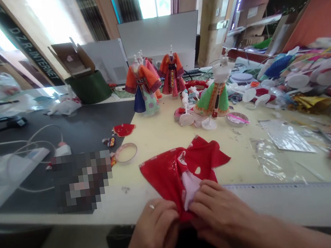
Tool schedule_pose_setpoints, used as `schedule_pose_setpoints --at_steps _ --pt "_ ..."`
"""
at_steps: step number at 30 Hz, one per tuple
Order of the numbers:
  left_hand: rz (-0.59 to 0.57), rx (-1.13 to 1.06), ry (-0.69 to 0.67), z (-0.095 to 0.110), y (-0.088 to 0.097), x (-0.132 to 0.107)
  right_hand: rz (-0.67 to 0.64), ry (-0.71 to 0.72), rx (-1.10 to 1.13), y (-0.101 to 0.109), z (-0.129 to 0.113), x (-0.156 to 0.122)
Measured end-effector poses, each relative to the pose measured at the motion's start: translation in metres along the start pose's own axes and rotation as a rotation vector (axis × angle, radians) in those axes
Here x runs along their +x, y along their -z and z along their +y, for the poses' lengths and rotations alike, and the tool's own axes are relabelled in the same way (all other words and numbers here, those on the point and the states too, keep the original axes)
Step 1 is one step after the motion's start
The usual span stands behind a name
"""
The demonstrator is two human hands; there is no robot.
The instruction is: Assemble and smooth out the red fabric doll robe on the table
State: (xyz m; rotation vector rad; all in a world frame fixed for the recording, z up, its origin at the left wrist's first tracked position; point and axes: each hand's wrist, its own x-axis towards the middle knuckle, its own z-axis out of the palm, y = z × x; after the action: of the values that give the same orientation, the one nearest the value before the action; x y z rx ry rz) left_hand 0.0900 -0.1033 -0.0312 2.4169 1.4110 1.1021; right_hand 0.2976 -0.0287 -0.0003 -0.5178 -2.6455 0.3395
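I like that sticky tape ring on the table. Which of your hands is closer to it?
Left. The left hand pinches the red doll garment just below and right of the tape ring; the right hand holds the garment farther right.

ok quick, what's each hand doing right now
left hand: closed, pinching the near edge of the red doll garment.
right hand: closed, fingers pressing on the same garment by its pale lining.
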Motion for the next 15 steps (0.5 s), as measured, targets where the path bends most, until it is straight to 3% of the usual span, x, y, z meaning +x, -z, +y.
schedule_pose_setpoints --at_steps 3,10,15 --pt "0.059 -0.035 -0.128 0.004 -0.001 -0.003 0.157 0.013 -0.022 -0.017 -0.008 -0.018" --pt "-0.258 0.161 -0.132 -0.013 0.003 -0.003 0.241 0.092 0.026 -0.011 -0.007 -0.044" --pt "-0.291 0.223 -0.143 -0.016 -0.002 0.002 0.232 0.104 0.006 -0.014 -0.006 -0.053"
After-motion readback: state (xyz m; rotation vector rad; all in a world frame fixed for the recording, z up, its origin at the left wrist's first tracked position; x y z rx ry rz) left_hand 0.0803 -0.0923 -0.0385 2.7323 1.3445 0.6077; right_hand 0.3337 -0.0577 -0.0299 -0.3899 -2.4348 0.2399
